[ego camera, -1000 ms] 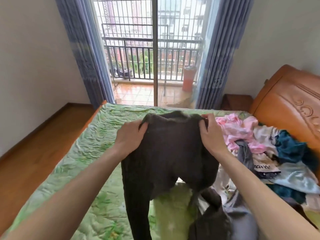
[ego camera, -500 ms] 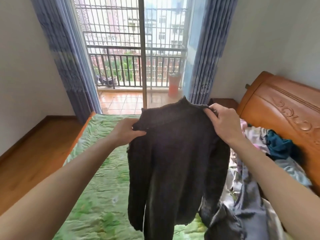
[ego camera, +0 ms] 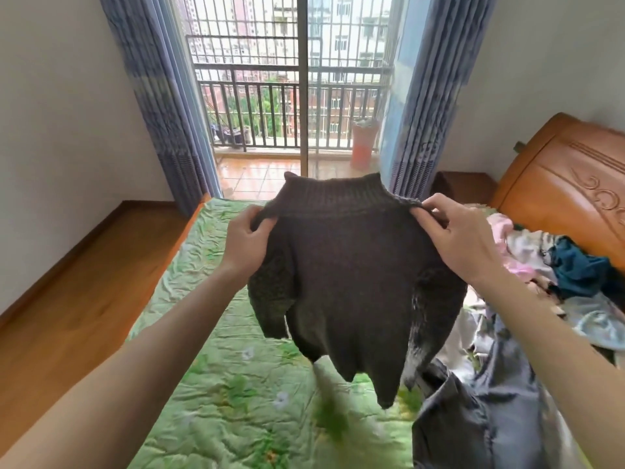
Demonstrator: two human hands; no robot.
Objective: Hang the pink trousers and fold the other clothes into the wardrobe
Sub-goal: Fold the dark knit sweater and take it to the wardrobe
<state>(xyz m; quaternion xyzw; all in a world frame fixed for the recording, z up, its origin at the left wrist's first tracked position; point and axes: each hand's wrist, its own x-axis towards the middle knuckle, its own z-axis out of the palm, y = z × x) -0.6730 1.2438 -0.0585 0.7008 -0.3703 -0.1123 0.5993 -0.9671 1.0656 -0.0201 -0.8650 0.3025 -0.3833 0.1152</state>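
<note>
Two hands hold one dark knit sweater up over the bed, w/ collar on top and body + sleeves hanging free, hem just clear of the green quilt. Left hand grips the left shoulder, fingers curled round the knit; right hand pinches the right shoulder seam, fingertips bent onto the fabric. Held by the shoulders like this prob. so it drops straight and flat, ready to lay on the bed & fold. Right of the sweater, a heap of clothes lies on the bed, against the carved wooden headboard; pink fabric shows in that heap just behind the right hand, likely the pink trousers, can't confirm. Grey garment lies below-right of the sweater. Bed surface left of the sweater is wrinkled green floral quilt. Beyond the sweater: glass balcony door w/ railings, blue curtains each side. Wood floor left of the bed, white walls. Wardrobe not in view.
</note>
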